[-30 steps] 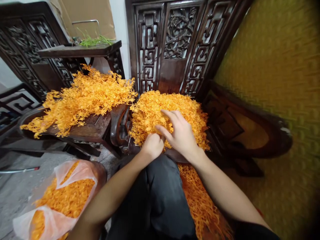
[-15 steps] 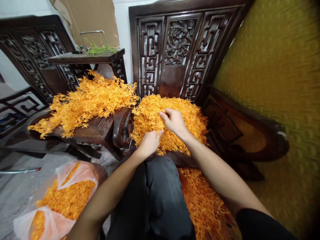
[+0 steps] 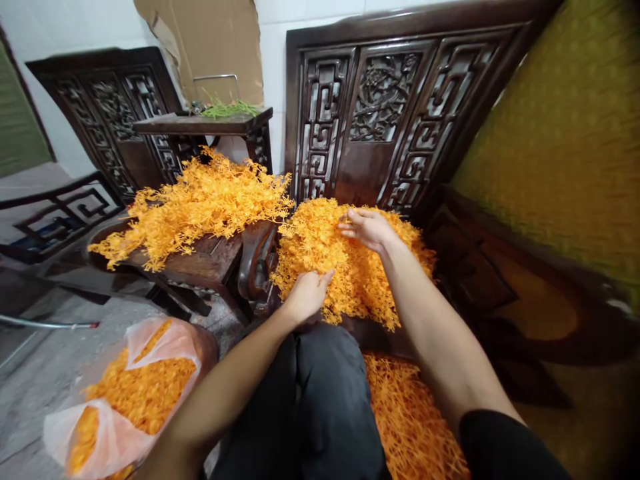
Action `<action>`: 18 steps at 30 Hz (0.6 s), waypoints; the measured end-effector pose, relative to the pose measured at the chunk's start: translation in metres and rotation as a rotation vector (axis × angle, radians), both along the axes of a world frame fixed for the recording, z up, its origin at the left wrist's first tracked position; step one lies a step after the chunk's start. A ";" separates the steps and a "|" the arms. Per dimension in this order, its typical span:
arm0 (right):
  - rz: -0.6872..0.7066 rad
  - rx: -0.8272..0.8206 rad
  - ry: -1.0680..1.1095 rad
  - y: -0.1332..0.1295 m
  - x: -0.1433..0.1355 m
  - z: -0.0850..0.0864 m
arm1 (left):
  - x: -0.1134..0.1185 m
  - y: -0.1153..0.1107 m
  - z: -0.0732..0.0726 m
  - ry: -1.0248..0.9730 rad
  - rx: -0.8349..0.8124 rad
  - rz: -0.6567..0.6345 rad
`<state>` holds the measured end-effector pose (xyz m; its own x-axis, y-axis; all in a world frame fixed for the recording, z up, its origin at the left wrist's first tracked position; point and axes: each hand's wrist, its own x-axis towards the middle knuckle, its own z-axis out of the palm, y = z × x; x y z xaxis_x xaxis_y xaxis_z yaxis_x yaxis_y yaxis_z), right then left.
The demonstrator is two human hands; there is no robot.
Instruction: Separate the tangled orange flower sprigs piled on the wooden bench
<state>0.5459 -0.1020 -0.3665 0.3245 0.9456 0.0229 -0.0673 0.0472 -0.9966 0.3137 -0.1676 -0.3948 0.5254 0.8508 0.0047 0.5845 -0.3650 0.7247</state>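
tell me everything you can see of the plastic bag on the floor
The plastic bag looks thin, translucent and whitish, pinkish where orange pieces show through. It stands on the grey floor, bulging and well filled, its mouth open and its crumpled edges folded loosely over the contents. It sits beside the person's left forearm, which hides part of its lower right side; whether they touch is unclear.

Single head camera: looking forward and down from above the person's lap. Dark trousers (image 3: 327, 400) are filling bottom centre, close to the lens; left hand (image 3: 308, 297) and right hand (image 3: 369, 229) are appearing mid-frame, at arm's reach. Carved chair back (image 3: 367, 160) is facing the camera, farther off.
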 end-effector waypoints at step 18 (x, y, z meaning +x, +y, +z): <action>0.024 0.144 -0.899 -0.037 -0.022 0.035 | -0.010 0.015 -0.005 -0.018 0.077 -0.102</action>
<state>0.5237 -0.1389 -0.3316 0.1073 0.9201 0.3766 0.7301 0.1842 -0.6581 0.3037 -0.1531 -0.4002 0.6085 0.7897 0.0778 0.5287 -0.4766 0.7024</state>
